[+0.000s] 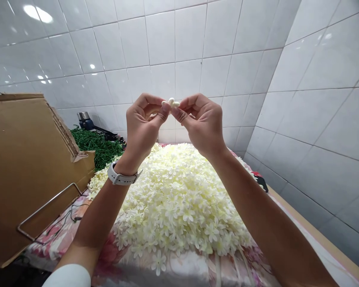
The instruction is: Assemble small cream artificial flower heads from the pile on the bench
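Note:
Raised in front of the tiled wall, my left hand (144,126) and my right hand (206,125) meet at their fingertips. Between them they pinch a small cream-white piece with rounded lobes (171,101); its exact kind is too small to make out. Thumbs and forefingers of both hands press on it from either side. Below the hands spreads a large heap of pale yellow-white artificial flowers (179,195). One loose flower (158,263) lies at the heap's front edge. A light-coloured watch (124,178) is on my left wrist.
A floral cloth (185,269) covers the table. At left stand a cardboard box (26,171) and a bent metal wire frame (48,203). Green plastic stems (97,147) and a metal-topped flask (85,119) are behind. A dark object (261,184) lies by the right wall.

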`<state>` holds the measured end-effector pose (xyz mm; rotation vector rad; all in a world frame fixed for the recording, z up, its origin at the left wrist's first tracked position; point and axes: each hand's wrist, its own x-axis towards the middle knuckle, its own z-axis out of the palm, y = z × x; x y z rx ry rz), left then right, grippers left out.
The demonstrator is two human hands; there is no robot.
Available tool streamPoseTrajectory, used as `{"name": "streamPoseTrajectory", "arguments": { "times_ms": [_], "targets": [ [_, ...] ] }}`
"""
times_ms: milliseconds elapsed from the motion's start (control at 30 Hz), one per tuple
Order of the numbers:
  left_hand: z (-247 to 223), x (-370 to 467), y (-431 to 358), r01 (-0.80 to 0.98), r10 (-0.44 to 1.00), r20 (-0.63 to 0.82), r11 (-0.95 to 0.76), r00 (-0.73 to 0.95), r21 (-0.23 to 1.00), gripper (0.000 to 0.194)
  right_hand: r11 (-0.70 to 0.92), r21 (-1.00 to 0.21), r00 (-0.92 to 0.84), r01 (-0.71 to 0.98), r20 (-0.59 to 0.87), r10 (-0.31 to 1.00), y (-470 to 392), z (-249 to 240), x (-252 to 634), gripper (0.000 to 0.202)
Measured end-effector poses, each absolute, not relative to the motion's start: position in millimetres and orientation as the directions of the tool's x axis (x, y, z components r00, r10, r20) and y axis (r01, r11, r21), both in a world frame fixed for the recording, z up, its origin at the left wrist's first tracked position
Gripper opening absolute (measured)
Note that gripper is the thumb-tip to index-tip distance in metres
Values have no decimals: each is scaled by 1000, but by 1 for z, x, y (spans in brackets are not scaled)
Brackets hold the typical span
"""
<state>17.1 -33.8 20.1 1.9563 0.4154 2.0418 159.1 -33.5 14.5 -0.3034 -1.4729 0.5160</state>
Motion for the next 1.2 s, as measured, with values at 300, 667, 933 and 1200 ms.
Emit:
{"name": "streamPoseTrajectory", "arguments": {
  "times_ms": [300,667,933,1200],
  "targets": [
    [26,11,-40,-15,434,901,-901,26,434,25,934,-357,-42,-13,933,356,-33,17,167,34],
    [17,22,-38,6,288,938,-956,-193,295,30,206,-815,-486,-542,504,714,-39,14,154,21],
    [21,22,-35,-143,526,848,-846,-61,514,24,665,-625,-64,-410,747,662,-25,12,155,47],
    [21,13,-35,82,422,906,-903,-15,422,22,945,-325,21,25,946,324,-27,11,164,20]
  ]
}}
